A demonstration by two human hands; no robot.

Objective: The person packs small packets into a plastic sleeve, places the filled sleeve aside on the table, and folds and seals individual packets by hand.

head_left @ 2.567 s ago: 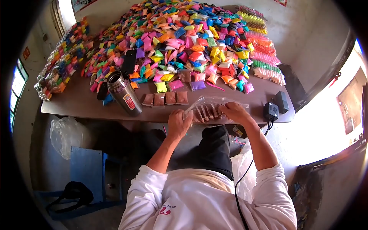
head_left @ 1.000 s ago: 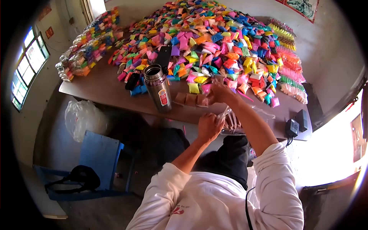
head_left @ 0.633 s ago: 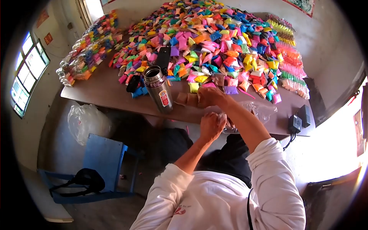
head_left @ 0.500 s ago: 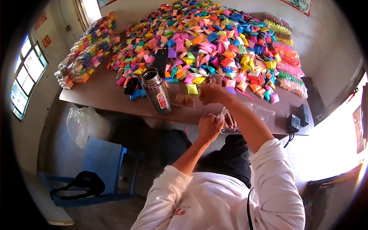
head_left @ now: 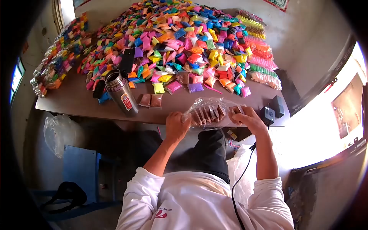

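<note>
Near the table's front edge, a clear plastic bag (head_left: 210, 115) holds several brown packets standing in a row. My left hand (head_left: 178, 125) grips the bag's left end with its fingers closed. At the bag's right end, my right hand (head_left: 246, 118) pinches a brown packet (head_left: 236, 111) by the bag's mouth. Two more brown packets (head_left: 150, 101) lie flat on the table, between the steel flask and the bag. The open steel flask (head_left: 122, 94) stands left of them.
A large heap of coloured packets (head_left: 172, 42) covers the back of the table (head_left: 76, 103). Bagged rows (head_left: 264, 57) lie at its right, more bags (head_left: 61, 61) at its left. A black phone (head_left: 127, 61), black adapter (head_left: 267, 114) and blue chair (head_left: 81, 168) are also there.
My right hand has moved from the loose brown packets rightward to the bag's right end, now with a packet. Fewer brown packets lie on the table than at first. The view has shifted.
</note>
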